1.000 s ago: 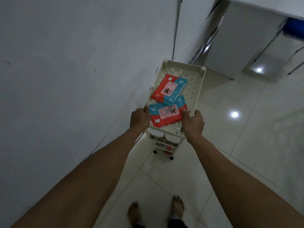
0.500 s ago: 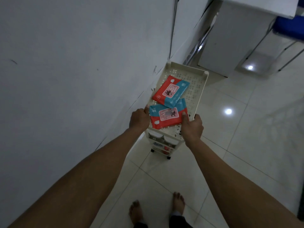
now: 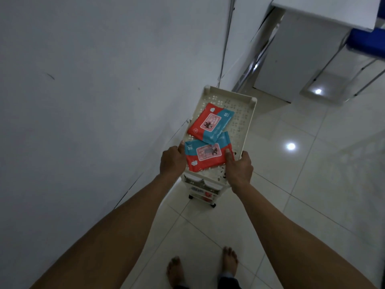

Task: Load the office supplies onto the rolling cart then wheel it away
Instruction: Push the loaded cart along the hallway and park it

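A white rolling cart (image 3: 248, 113) stands beside the left wall, its lower shelves mostly hidden, two red-and-blue wipe packs (image 3: 209, 122) on top, left hand (image 3: 172, 160) and right hand (image 3: 239, 167) gripping its near corners.

Office-like interior, glossy white floor tiles (image 3: 312, 184), plain wall (image 3: 93, 80), white desk (image 3: 325, 11), blue chair (image 3: 366, 40)

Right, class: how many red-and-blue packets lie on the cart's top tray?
2. The near packet lies at the tray's near end, between the left hand and right hand. The far packet lies mid-tray, just beyond it. The lower shelves are mostly hidden.
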